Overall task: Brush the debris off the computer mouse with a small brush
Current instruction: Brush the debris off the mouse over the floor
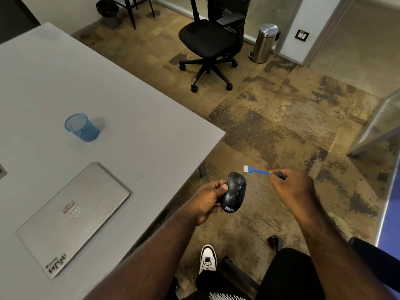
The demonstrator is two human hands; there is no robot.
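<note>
The closed silver laptop (73, 217) on the surface bears a round "DELL" logo on its lid. The black mouse (234, 192) reads "Lenovo" at its near end.

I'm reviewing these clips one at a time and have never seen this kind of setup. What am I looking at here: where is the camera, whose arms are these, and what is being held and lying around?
There is no machine here. One wide-angle camera sits on a person's head and looks down, so the two bare arms are that person's own. The left hand grips a dark computer mouse, held off the table, above the floor. The right hand pinches the handle of a small blue brush, whose white bristles hover just above the mouse without touching it. On the grey table lie a closed silver laptop and a blue mesh cup. Behind stand an office chair and a steel bin.
</note>
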